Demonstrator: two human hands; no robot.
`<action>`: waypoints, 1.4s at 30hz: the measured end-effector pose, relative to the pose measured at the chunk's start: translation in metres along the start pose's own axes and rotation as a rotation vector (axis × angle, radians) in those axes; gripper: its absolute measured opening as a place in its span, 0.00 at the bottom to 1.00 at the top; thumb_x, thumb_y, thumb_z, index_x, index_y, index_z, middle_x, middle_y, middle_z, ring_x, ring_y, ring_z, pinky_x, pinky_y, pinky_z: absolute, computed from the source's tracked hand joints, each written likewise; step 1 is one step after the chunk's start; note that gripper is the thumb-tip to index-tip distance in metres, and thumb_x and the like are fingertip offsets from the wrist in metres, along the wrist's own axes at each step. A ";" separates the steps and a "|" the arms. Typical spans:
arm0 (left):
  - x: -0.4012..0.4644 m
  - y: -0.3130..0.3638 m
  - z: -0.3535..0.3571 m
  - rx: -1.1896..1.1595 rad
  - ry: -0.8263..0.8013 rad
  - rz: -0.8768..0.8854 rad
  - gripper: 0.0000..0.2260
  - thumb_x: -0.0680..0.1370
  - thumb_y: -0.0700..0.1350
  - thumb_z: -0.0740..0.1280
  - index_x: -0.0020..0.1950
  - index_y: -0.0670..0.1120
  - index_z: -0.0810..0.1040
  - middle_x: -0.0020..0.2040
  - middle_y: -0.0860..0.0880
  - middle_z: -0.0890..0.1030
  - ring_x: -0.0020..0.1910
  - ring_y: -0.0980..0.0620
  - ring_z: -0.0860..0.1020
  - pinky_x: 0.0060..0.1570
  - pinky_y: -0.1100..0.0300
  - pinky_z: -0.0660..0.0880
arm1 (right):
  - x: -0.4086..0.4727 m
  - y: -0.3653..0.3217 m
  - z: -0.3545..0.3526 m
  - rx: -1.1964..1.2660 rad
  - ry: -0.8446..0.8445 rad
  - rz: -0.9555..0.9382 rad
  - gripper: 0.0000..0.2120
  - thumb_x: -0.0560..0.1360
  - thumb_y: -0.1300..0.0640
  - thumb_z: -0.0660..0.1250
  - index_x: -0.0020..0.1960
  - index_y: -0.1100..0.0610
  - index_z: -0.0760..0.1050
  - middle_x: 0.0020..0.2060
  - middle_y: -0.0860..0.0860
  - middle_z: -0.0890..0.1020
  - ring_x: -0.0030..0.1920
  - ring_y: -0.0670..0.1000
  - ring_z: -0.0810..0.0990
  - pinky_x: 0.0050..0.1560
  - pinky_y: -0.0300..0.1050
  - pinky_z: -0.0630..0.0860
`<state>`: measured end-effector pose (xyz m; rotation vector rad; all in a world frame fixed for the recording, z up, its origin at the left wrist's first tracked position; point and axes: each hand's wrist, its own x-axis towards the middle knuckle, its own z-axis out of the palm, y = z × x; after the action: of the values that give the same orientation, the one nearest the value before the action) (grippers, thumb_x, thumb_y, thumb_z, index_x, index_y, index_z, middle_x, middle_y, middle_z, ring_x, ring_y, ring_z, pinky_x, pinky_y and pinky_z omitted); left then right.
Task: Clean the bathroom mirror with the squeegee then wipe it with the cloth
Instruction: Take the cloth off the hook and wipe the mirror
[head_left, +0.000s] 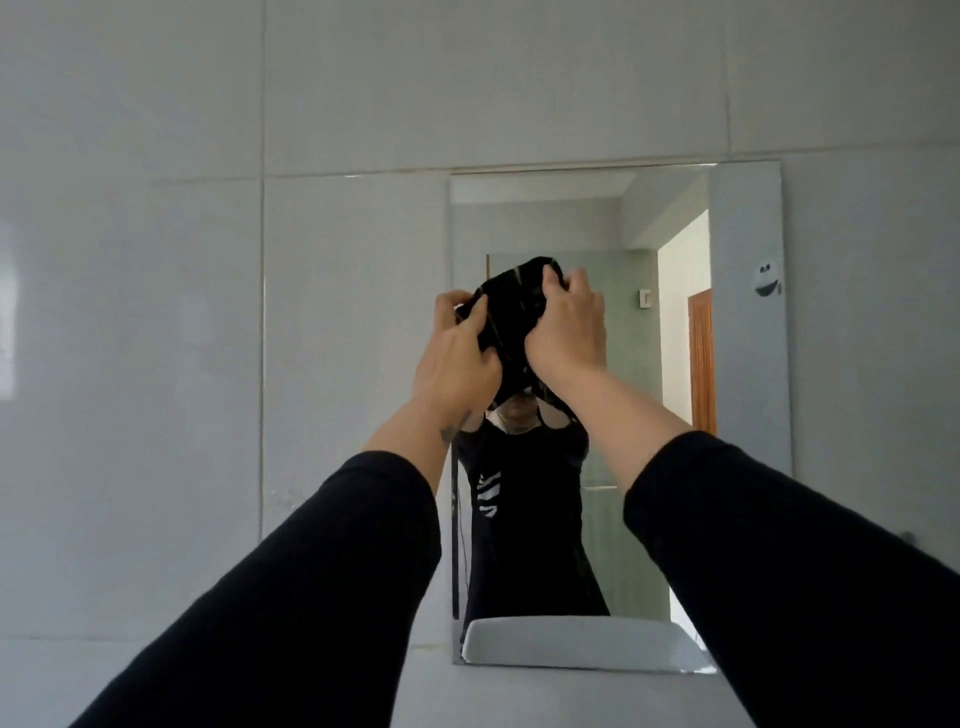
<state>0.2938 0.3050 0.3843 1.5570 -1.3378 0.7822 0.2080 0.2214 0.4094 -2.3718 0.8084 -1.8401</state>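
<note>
Cloth (511, 317) sits bunched between both hands, raised in front of the mirror (748, 364) at about its mid-height. Left hand (454, 358) fingers (475, 319) curl shut on the cloth's left side, thumb pressing into the fabric; right hand (566, 332) fingers (553, 278) close over its top right edge. Looks like the fabric is being gathered or refolded into a pad, so my read is the wipe stage, not yet on the glass. Cloth is dark, soft and light, with no stiffness: it will sag and trail loose ends unless wadded, so best held as a palm-sized pad with the fingers spread behind it. Low slip risk when dry. Can't tell whether it touches the glass; it seems just in front. Squeegee not in view. Mirror is frameless, fixed to grey wall tiles (156, 260), edges exposed, so go easy at the rim. A small sticker (768, 279) sits near the right edge and may catch the cloth. A white fixture (582, 642) juts in front of the bottom strip and blocks access there.
</note>
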 end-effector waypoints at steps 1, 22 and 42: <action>0.011 0.002 0.000 0.013 -0.009 0.006 0.26 0.76 0.37 0.60 0.75 0.45 0.61 0.71 0.48 0.58 0.58 0.48 0.73 0.52 0.56 0.75 | 0.012 -0.004 0.001 0.011 0.001 0.010 0.28 0.78 0.63 0.58 0.76 0.57 0.55 0.69 0.55 0.63 0.63 0.58 0.64 0.59 0.50 0.70; 0.023 -0.092 0.054 0.308 -0.169 -0.196 0.42 0.74 0.70 0.43 0.75 0.46 0.31 0.75 0.51 0.27 0.72 0.54 0.27 0.70 0.36 0.37 | 0.127 -0.048 0.091 -0.496 0.125 -0.305 0.37 0.77 0.35 0.49 0.78 0.52 0.45 0.78 0.53 0.45 0.77 0.57 0.41 0.72 0.67 0.40; 0.023 -0.056 0.065 0.320 0.027 -0.188 0.38 0.78 0.64 0.50 0.77 0.46 0.38 0.78 0.50 0.37 0.76 0.52 0.35 0.73 0.37 0.42 | 0.147 0.018 0.042 -0.577 0.195 -0.277 0.26 0.81 0.42 0.43 0.77 0.46 0.47 0.78 0.49 0.46 0.77 0.55 0.42 0.63 0.78 0.37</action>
<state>0.3471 0.2356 0.3673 1.8838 -1.0638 0.9282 0.2635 0.1325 0.5218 -2.7816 1.2293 -2.2157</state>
